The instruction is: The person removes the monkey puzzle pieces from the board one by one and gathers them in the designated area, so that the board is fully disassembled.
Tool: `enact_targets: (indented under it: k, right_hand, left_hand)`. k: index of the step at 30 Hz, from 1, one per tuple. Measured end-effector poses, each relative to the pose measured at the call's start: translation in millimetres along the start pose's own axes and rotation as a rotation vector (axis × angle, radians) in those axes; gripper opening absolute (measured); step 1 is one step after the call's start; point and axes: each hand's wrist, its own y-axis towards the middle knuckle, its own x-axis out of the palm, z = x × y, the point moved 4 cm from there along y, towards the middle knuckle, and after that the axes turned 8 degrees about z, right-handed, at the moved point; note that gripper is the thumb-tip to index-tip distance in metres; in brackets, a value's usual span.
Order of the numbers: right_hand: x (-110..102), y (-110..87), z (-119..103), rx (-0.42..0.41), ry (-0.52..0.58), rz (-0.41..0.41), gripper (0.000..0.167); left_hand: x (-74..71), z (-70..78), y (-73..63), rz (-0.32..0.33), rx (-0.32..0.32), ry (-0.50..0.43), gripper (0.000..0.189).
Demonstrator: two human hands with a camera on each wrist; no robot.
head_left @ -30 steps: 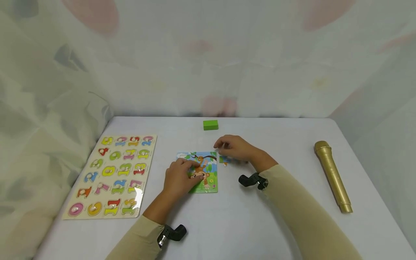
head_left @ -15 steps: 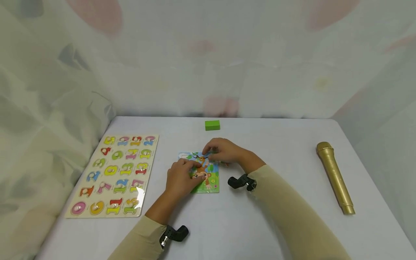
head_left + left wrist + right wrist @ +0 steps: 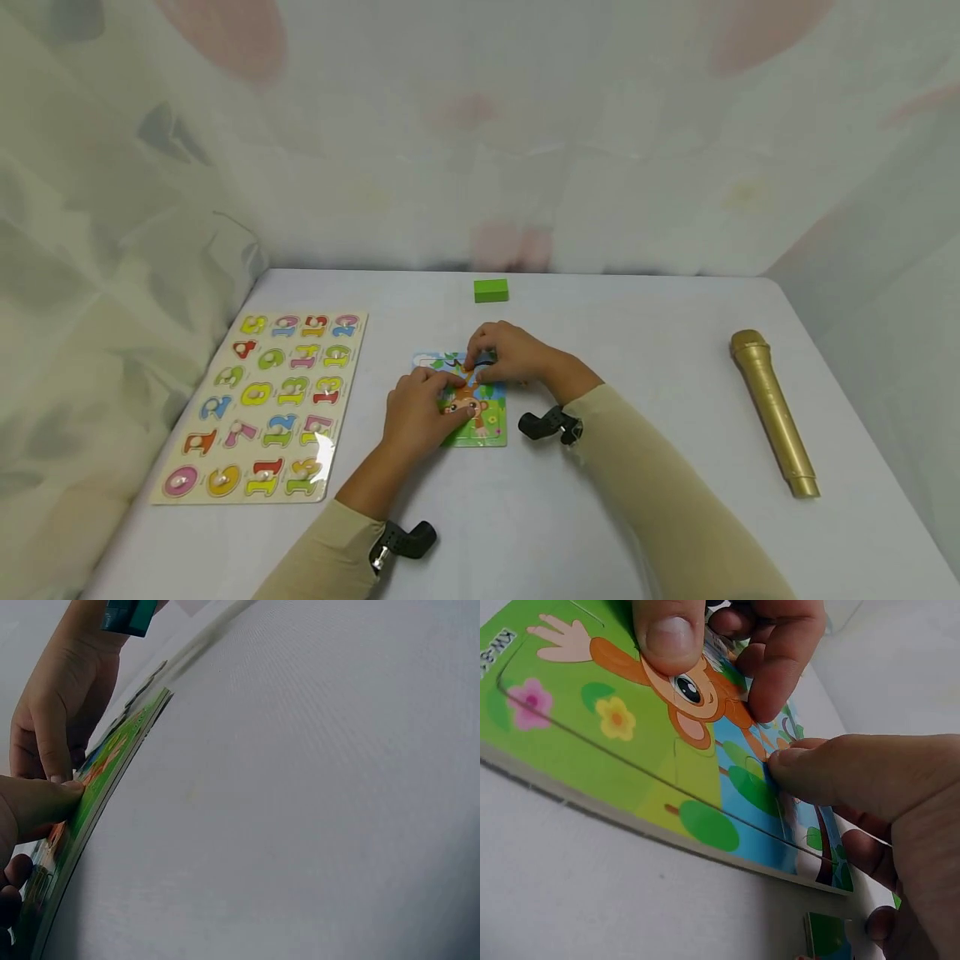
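On the white table lies a jigsaw puzzle [image 3: 491, 425] in a flat board, printed with a monkey hanging from a branch. My left hand [image 3: 416, 412] rests on its left side, thumb and index finger pressing the picture near the monkey's face. From the upper right, my right hand [image 3: 513, 354] reaches over the board. Its thumb and index finger come together at the picture, seeming to pinch a puzzle piece that they mostly cover. Beside the board's edge, in the right wrist view, lies a loose puzzle piece [image 3: 829, 935], partly cut off by the frame.
A number peg puzzle [image 3: 232, 437] lies at the left. Behind the jigsaw is a green block [image 3: 491, 291]. A gold microphone [image 3: 776, 417] lies far right. Patterned cloth [image 3: 525, 167] hangs along the back and sides of the table [image 3: 562, 517].
My right hand has moved left and down, from beside the board onto the upper part of the puzzle. The left hand keeps its place on the board.
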Motion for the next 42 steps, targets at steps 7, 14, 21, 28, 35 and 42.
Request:
enact_targets:
  k: [7, 14, 21, 28, 35, 42]
  right_hand:
    - [0.5, -4.3, -0.7, 0.031, -0.033, -0.02, 0.011]
    - [0.7, -5.0, -0.8, 0.041, -0.054, -0.033, 0.009]
    - [-0.2, -2.7, -1.7, -0.007, 0.01, -0.014, 0.011]
    - [-5.1, -5.7, -2.1, 0.051, 0.132, 0.053, 0.017]
    - [-8.8, -8.1, -9.6, 0.077, 0.236, 0.046, 0.02]
    - [-10.4, -11.7, -10.2, 0.12, 0.245, 0.02, 0.022]
  left_hand:
    - [1.3, 1.3, 0.1, 0.003, 0.004, 0.013, 0.044]
    - [2.3, 1.4, -0.1, -0.007, -0.004, 0.008, 0.045]
    - [2.6, 0.2, -0.9, 0.006, -0.005, 0.0, 0.044]
    - [1.4, 0.3, -1.9, 0.01, -0.006, -0.01, 0.046]
    - [-0.8, -0.5, -1.9, 0.013, -0.011, -0.002, 0.047]
    - [1.3, -0.2, -0.9, 0.014, -0.012, -0.002, 0.046]
